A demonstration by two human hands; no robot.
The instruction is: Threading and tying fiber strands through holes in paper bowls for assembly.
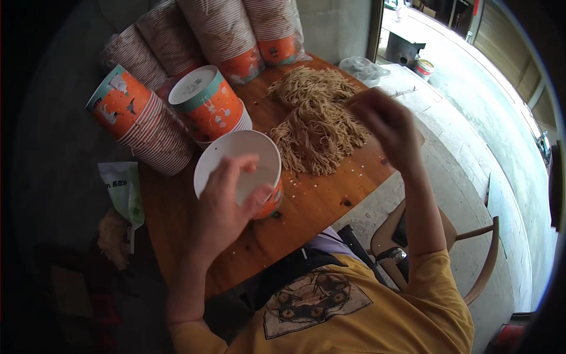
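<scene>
Open paper tub [262, 147] just beyond the left hand [221, 209], partly hidden by it; white inner wall, small dark speck near the far rim, orange and green outside; the hand covers part of the inside, so its full contents cannot be told; left hand has thumb and forefinger apart, fingers loosely curved, contact with the tub unclear; past it, an upside-down stack of like tubs [215, 112], white base upward; left of that, a second stack [144, 127], tilted over; farther from both hands, several stacks in clear plastic wrap [221, 35]; a clear plastic bag or container [361, 69] lies beyond the right hand [383, 121], contents too faint to read; noodles [321, 121] in a loose heap left of the right hand, beyond and right of the left; tan, thin, wavy, tangled strands in clumped mounds, directly on the wooden table [330, 206]; pale flecks [315, 185] scattered on the near side; right hand raised at the heap's edge, fingers bent and blurred, whether gripping anything cannot be told.
</scene>
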